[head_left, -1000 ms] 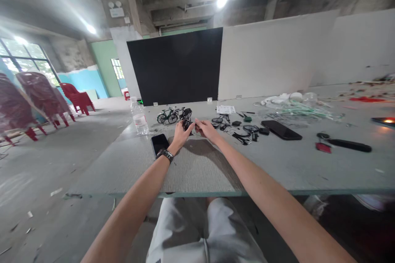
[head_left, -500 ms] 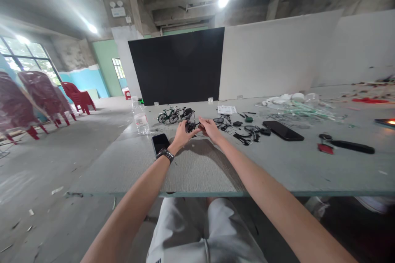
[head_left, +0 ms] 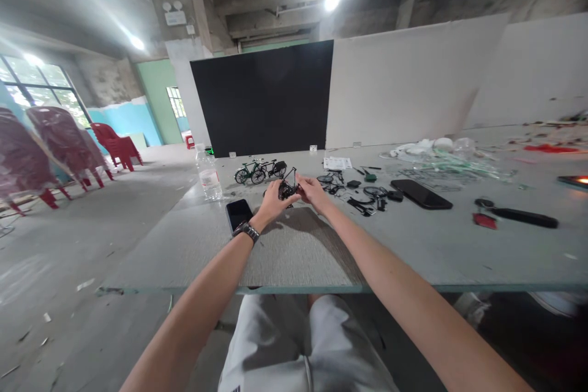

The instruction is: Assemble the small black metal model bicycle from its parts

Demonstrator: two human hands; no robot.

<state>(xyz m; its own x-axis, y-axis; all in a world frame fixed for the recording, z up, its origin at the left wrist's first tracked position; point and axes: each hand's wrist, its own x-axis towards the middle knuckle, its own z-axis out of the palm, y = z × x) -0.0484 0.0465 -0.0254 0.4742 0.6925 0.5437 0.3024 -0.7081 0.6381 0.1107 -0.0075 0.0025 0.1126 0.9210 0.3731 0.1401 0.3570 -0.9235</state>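
Between my hands is a small black model bicycle frame [head_left: 288, 187], held just above the table and partly hidden by fingers. My left hand [head_left: 274, 201], with a watch at the wrist, is closed on its left side. The fingers of my right hand [head_left: 313, 191] pinch its right side; their tips are partly hidden. Behind my left hand stand two assembled model bicycles, a green one [head_left: 250, 171] and a black one [head_left: 274, 168]. Loose black bicycle parts [head_left: 362, 206] and small wheels [head_left: 375, 192] lie to the right of my right hand.
A water bottle [head_left: 209, 174] and a phone [head_left: 238, 213] are at the left. To the right lie a larger phone [head_left: 420, 194], a black-handled tool [head_left: 523, 217] and plastic wrapping [head_left: 450, 162]. A printed sheet [head_left: 337, 163] lies at the back, before the black panel [head_left: 261, 98].
The model frame has turned between my fingers, so a thin part now points up above my hands. Both hands stay in nearly the same place.
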